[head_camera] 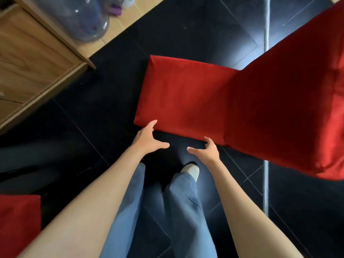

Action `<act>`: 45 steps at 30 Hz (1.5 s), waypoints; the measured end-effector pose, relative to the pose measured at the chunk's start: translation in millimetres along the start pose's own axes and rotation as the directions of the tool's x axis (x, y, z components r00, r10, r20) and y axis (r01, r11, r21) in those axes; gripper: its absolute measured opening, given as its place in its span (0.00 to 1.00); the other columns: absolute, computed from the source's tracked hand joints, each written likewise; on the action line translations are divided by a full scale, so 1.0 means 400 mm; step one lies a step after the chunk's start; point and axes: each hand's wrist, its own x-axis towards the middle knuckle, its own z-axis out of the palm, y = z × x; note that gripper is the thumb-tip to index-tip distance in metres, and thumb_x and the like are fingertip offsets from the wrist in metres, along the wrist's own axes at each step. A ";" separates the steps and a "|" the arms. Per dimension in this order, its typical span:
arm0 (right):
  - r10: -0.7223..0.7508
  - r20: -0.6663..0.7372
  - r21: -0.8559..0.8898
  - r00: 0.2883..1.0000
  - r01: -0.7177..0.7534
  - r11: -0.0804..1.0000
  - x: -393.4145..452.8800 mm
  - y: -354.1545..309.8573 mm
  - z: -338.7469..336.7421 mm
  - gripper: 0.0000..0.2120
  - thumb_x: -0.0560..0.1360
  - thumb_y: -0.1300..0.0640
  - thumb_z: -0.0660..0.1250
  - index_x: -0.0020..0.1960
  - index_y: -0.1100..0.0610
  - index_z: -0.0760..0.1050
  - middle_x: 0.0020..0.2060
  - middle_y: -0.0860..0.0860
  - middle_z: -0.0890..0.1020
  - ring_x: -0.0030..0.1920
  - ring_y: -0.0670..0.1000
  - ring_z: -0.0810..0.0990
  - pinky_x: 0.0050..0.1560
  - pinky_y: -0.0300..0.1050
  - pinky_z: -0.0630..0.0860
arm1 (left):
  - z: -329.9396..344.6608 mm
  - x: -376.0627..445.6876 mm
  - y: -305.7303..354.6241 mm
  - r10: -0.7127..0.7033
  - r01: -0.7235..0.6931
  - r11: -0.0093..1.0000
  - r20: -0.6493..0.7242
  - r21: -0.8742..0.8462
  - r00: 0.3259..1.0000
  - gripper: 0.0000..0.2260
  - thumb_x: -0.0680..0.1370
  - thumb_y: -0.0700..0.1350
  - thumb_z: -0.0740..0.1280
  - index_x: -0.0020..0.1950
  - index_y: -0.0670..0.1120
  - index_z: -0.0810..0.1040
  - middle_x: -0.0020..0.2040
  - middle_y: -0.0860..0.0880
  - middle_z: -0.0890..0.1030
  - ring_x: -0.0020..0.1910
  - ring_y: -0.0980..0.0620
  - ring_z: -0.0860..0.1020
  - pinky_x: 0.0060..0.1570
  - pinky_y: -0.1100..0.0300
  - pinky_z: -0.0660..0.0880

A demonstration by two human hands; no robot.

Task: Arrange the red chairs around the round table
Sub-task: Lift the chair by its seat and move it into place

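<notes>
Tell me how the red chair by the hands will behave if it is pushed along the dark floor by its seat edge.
The red chair looks padded in velvety fabric, so the left hand and right hand should grip it without slipping. Its tall back probably makes it top-heavy, apt to tip if shoved high. The glossy dark tile floor likely lets it slide easily.
</notes>
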 end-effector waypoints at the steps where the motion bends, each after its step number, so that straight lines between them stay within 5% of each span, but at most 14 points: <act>1: 0.018 -0.011 0.015 1.000 -0.017 1.000 0.046 0.018 0.024 0.44 0.66 0.50 0.79 0.76 0.53 0.61 0.72 0.54 0.68 0.72 0.53 0.67 0.69 0.48 0.67 | 0.028 0.047 -0.025 -0.015 0.015 1.000 0.001 -0.003 1.000 0.47 0.65 0.51 0.79 0.77 0.56 0.56 0.73 0.48 0.68 0.70 0.47 0.67 0.63 0.54 0.67; 15: 0.201 -0.258 0.166 0.945 -0.162 0.973 0.427 0.225 0.195 0.48 0.68 0.51 0.78 0.78 0.51 0.52 0.71 0.57 0.68 0.69 0.58 0.69 0.67 0.49 0.69 | 0.268 0.454 -0.228 -0.083 0.089 0.995 -0.127 0.044 0.988 0.49 0.67 0.54 0.77 0.78 0.56 0.50 0.75 0.44 0.61 0.72 0.44 0.65 0.67 0.48 0.66; 20: 0.270 -0.353 0.257 0.896 -0.185 0.948 0.490 0.242 0.225 0.54 0.69 0.49 0.76 0.79 0.53 0.40 0.74 0.62 0.58 0.69 0.61 0.68 0.65 0.49 0.67 | 0.326 0.507 -0.234 -0.124 0.126 0.992 -0.228 -0.008 0.966 0.47 0.70 0.55 0.75 0.79 0.53 0.48 0.75 0.43 0.61 0.70 0.42 0.67 0.66 0.47 0.67; 25: 0.335 -0.408 0.383 0.850 -0.174 0.907 0.576 0.254 0.248 0.56 0.71 0.44 0.73 0.78 0.54 0.33 0.73 0.64 0.58 0.65 0.62 0.72 0.56 0.43 0.65 | 0.399 0.567 -0.204 -0.246 0.194 0.963 -0.314 -0.187 0.917 0.47 0.71 0.59 0.72 0.79 0.52 0.45 0.74 0.41 0.61 0.67 0.41 0.70 0.63 0.48 0.69; 30: 0.397 -0.431 0.494 0.810 -0.157 0.855 0.638 0.253 0.253 0.58 0.71 0.41 0.71 0.76 0.56 0.27 0.71 0.68 0.60 0.68 0.65 0.69 0.65 0.52 0.67 | 0.438 0.632 -0.195 -0.430 0.295 0.863 -0.289 -0.411 0.855 0.46 0.72 0.65 0.67 0.78 0.54 0.40 0.72 0.39 0.63 0.63 0.39 0.73 0.53 0.52 0.68; 39: 0.390 -0.438 0.658 0.810 -0.007 0.753 0.667 0.263 0.275 0.62 0.71 0.43 0.74 0.72 0.52 0.21 0.70 0.64 0.67 0.67 0.58 0.72 0.58 0.39 0.65 | 0.481 0.665 -0.206 -0.462 0.269 0.805 -0.273 -0.529 0.844 0.49 0.71 0.68 0.66 0.75 0.60 0.31 0.66 0.38 0.70 0.59 0.40 0.75 0.54 0.52 0.68; 45: 0.347 -0.474 0.681 0.809 0.086 0.728 0.686 0.256 0.293 0.63 0.71 0.48 0.75 0.71 0.52 0.18 0.71 0.62 0.65 0.59 0.49 0.72 0.62 0.42 0.70 | 0.499 0.684 -0.200 -0.457 0.203 0.756 -0.280 -0.622 0.844 0.50 0.73 0.63 0.68 0.75 0.59 0.30 0.66 0.34 0.69 0.60 0.38 0.74 0.60 0.53 0.69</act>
